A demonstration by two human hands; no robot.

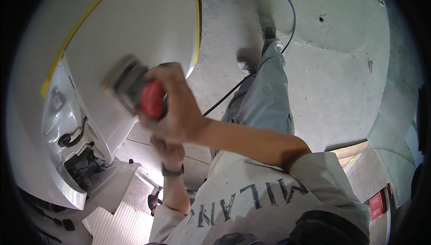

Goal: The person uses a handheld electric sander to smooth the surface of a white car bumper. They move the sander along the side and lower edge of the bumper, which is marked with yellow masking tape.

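My right hand [175, 100] grips a blurred sander with a red body [153, 99] and a dark, flat pad. The pad lies over a light car body panel [141, 26]; whether it touches is unclear. Just below my right hand is my left hand [170, 152], with a dark band on its wrist. It is partly hidden and blurred, so its grip cannot be told. Yellow masking tape [72, 31] runs along the panel's left edge, and another strip [197, 29] follows its right edge.
At lower left, an open front-end cavity [86, 166] shows dark wiring and parts. A dark hose [294, 16] curves over the concrete floor [330, 86] and passes by my legs. A ribbed light sheet [121, 224] lies at the bottom left. A red box [377, 205] stands at lower right.
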